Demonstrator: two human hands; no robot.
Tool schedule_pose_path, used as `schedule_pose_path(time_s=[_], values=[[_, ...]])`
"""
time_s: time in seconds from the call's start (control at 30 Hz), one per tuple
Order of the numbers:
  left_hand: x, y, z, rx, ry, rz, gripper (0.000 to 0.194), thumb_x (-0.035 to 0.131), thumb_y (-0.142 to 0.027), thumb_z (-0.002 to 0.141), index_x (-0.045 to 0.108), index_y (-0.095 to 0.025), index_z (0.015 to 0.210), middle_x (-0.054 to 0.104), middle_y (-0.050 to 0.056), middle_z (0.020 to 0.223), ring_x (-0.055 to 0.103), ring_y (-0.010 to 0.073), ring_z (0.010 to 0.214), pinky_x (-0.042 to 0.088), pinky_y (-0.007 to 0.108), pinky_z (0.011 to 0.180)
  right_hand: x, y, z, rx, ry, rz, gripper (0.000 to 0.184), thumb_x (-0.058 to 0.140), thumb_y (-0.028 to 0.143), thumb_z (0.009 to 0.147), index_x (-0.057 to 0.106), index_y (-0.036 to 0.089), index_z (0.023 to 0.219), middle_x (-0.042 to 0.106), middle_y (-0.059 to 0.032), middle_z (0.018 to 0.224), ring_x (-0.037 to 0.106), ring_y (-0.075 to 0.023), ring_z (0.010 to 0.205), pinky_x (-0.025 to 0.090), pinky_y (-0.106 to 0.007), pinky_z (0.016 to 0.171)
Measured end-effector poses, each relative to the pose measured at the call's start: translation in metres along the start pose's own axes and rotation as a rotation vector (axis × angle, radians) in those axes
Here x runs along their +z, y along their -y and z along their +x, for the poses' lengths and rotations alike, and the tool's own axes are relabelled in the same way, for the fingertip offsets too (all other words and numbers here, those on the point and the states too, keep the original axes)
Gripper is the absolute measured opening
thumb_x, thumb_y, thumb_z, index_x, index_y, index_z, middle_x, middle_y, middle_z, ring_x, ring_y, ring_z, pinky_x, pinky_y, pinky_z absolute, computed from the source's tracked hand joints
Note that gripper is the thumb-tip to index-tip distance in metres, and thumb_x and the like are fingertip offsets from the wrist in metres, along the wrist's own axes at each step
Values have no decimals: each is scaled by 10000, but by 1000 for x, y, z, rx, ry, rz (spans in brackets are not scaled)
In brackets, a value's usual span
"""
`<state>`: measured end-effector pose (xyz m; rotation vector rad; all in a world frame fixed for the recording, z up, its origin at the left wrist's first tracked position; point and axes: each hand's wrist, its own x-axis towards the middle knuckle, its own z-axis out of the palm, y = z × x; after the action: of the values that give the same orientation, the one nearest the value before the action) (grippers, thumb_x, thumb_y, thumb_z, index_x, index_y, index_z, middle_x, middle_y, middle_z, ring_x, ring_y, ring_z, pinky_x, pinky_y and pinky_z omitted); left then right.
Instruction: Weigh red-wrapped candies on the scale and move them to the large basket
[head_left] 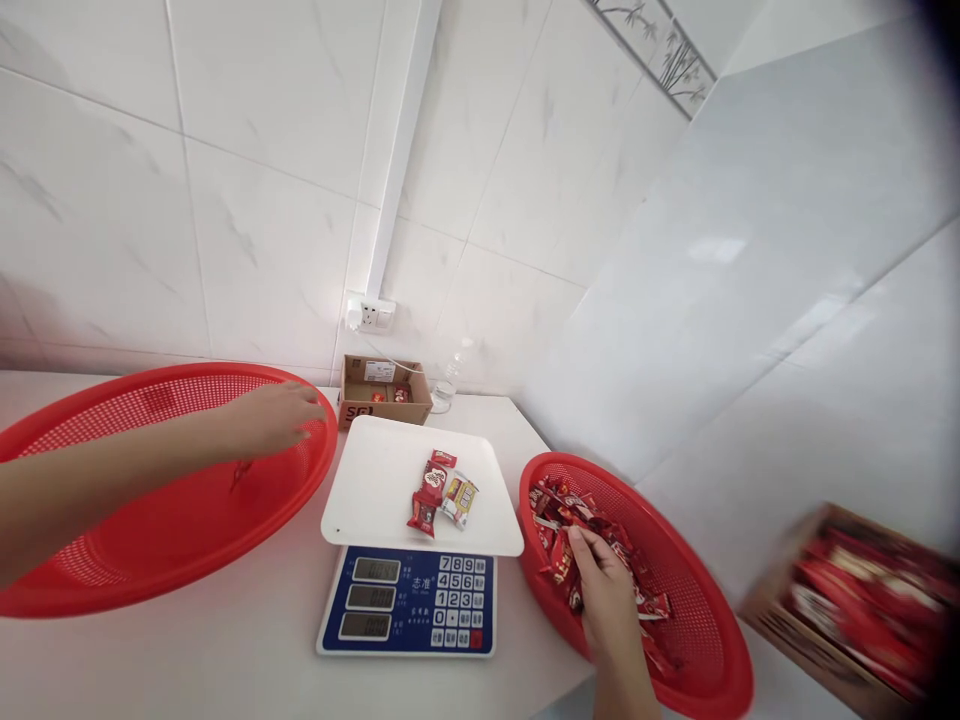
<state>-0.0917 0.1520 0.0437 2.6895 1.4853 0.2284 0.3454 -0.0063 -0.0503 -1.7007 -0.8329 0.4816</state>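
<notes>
Wrapped candies (433, 482) lie flat on a white pan (367, 480) atop a scale (418, 607), apparently placed within reach of 2 hands.
The right hand (606, 580) dips into the right basket (703, 640), fingers curled among more wrappers; whether they grip 1 cannot be told. The left hand (281, 415), fingers loose and seemingly unburdened, hovers over the left basket (187, 535).

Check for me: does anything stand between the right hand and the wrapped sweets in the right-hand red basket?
Nothing visible does: the right hand reaches over the rim of the basket, its fingertips right at the wrapped sweets.
</notes>
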Motion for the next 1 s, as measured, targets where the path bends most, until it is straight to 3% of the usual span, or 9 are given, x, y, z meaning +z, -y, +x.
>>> schedule_pose_path(time_s=[0.07, 0.13, 0.3, 0.47, 0.63, 0.83, 0.93, 1.0], values=[[9, -16, 4, 92, 3, 2, 262, 531, -184, 789, 687, -239, 993, 648, 103, 1144, 589, 303, 1073, 476, 436, 893, 0, -3, 2, -15, -6, 13, 499, 653, 618, 666, 708, 194, 925, 706, -57, 1028, 595, -265, 1021, 422, -371, 933], [22, -43, 12, 228, 27, -15, 344, 482, -134, 828, 647, -245, 1108, 623, 74, 1235, 547, 257, 1166, 424, 394, 990, 1, -5, 2, -28, -11, 21, 502, 652, 619, 668, 706, 189, 921, 706, -56, 1013, 598, -262, 1007, 421, -370, 932], [56, -111, 43, 510, 101, -10, 497, 533, -8, 767, 597, -263, 1189, 611, 66, 1267, 517, 218, 1204, 403, 345, 1010, 2, 1, -2, -76, -5, 27, 488, 657, 614, 663, 705, 183, 885, 711, -40, 883, 621, -236, 864, 468, -334, 820], [69, -138, 66, 599, 125, 54, 254, 583, -155, 847, 620, -173, 1098, 563, 97, 1300, 482, 257, 1234, 398, 476, 1010, 3, 4, -3, -82, -44, 15, 503, 702, 570, 620, 713, 164, 917, 714, -57, 868, 623, -244, 836, 485, -317, 741], [57, -125, 61, 517, 160, 109, 204, 580, -245, 873, 628, -143, 1043, 638, 74, 1143, 567, 225, 1121, 434, 484, 977, 3, 0, -1, -75, -47, -3, 521, 684, 566, 626, 710, 149, 936, 714, -71, 888, 620, -252, 848, 482, -327, 757], [17, -66, 20, 147, 117, 189, 362, 500, -21, 814, 598, -161, 1134, 702, 102, 995, 653, 231, 875, 502, 343, 748, 2, 2, -3, -52, -6, 35, 483, 645, 582, 663, 693, 174, 918, 707, -66, 959, 609, -254, 914, 469, -334, 819], [-2, -42, -2, -5, 58, 212, 286, 414, -7, 833, 626, -83, 1010, 682, 96, 766, 646, 240, 756, 494, 384, 721, 2, 5, -6, -67, 2, 13, 478, 631, 585, 677, 685, 176, 918, 700, -62, 973, 596, -252, 940, 452, -334, 837], [-7, -39, -10, -33, 10, 173, 252, 406, -70, 862, 645, -83, 941, 670, 101, 757, 636, 257, 783, 491, 410, 738, 2, 6, -6, -54, -10, -3, 487, 628, 593, 671, 685, 176, 916, 699, -59, 967, 594, -255, 947, 446, -337, 846]])
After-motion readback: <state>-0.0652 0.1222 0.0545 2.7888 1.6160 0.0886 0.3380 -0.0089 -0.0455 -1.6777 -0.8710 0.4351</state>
